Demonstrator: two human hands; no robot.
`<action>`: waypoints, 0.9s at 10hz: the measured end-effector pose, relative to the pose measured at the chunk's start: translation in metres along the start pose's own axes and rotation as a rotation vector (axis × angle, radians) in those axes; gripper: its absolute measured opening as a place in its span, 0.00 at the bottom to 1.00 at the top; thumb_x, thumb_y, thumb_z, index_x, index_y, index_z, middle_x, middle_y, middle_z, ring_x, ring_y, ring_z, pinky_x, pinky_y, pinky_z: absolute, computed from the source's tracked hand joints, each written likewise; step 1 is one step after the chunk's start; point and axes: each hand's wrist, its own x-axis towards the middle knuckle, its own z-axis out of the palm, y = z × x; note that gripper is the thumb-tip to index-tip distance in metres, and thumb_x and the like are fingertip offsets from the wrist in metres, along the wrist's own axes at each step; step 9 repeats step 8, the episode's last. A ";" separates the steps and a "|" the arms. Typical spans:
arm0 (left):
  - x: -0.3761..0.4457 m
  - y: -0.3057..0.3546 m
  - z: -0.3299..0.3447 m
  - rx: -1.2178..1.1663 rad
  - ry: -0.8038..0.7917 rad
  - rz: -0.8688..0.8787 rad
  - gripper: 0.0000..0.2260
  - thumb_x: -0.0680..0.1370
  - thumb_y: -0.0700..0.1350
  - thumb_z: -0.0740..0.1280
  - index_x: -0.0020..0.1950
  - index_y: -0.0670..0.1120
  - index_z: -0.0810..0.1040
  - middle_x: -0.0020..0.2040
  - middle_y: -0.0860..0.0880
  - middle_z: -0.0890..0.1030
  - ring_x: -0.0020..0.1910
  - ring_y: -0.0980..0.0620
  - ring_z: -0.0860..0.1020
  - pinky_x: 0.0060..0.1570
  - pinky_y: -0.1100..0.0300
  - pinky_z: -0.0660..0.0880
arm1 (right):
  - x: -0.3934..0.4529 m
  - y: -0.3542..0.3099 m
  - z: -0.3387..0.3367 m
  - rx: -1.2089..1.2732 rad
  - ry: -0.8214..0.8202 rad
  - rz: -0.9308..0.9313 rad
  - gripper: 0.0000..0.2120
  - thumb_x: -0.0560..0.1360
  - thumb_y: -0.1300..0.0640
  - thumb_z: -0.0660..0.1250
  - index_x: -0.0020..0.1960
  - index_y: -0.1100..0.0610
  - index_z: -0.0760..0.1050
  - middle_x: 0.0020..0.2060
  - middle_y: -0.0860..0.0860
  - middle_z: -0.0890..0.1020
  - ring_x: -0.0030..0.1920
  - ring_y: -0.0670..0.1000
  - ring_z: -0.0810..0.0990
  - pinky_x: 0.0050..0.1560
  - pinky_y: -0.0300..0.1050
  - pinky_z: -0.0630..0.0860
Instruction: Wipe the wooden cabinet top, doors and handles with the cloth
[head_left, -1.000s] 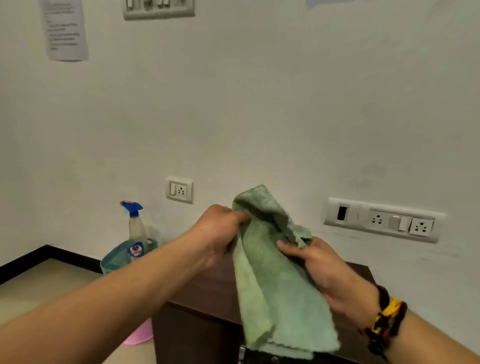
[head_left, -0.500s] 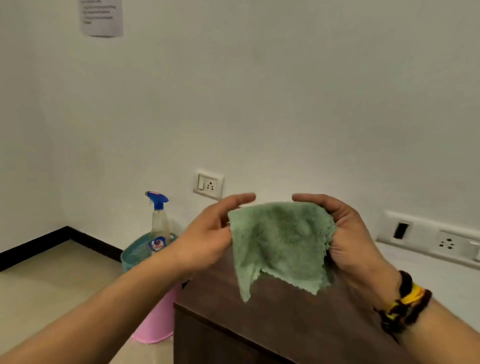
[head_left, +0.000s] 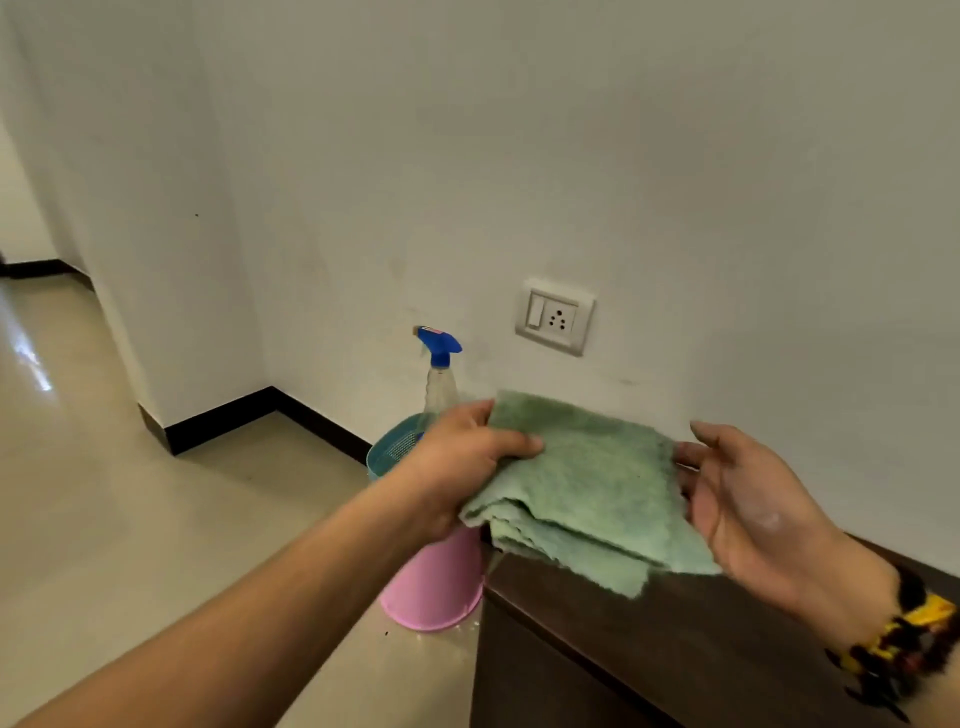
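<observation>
A green cloth (head_left: 587, 483), folded in layers, hangs just above the left end of the dark wooden cabinet top (head_left: 675, 623). My left hand (head_left: 462, 457) pinches the cloth's left edge, thumb on top. My right hand (head_left: 748, 499) is at the cloth's right edge, palm turned inward and fingers spread; its fingertips touch or pass under the cloth. Only the cabinet's top and a strip of its dark front (head_left: 519, 680) show; doors and handles are out of view.
A pink bin (head_left: 436, 587) with a teal basket (head_left: 395, 449) stands on the floor against the cabinet's left side, holding a spray bottle (head_left: 440, 374) with a blue trigger. A wall socket (head_left: 555, 316) sits above. Tiled floor (head_left: 156, 519) stretches to the left.
The cloth went from hanging spread between both hands to folded flat and lower, near the cabinet top. My right hand has opened. The view swung left and down.
</observation>
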 end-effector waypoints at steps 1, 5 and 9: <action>0.029 0.023 -0.045 0.173 0.034 0.111 0.12 0.76 0.31 0.68 0.57 0.42 0.82 0.48 0.41 0.86 0.45 0.44 0.84 0.44 0.55 0.82 | 0.023 0.009 0.002 -0.100 -0.038 0.023 0.22 0.82 0.46 0.57 0.61 0.64 0.74 0.40 0.61 0.83 0.30 0.53 0.82 0.27 0.44 0.81; 0.156 0.009 -0.114 1.522 0.067 0.228 0.14 0.70 0.32 0.62 0.46 0.46 0.83 0.37 0.50 0.78 0.40 0.48 0.76 0.38 0.59 0.70 | 0.053 0.015 -0.032 -0.364 0.088 0.045 0.15 0.81 0.51 0.62 0.58 0.61 0.77 0.45 0.60 0.86 0.36 0.56 0.85 0.31 0.47 0.81; 0.177 -0.097 -0.117 1.530 -0.029 0.002 0.19 0.75 0.40 0.63 0.67 0.47 0.74 0.56 0.45 0.80 0.49 0.48 0.78 0.50 0.56 0.77 | 0.047 0.018 -0.043 -0.359 0.122 0.054 0.14 0.81 0.53 0.62 0.57 0.63 0.76 0.43 0.59 0.85 0.35 0.54 0.84 0.33 0.46 0.81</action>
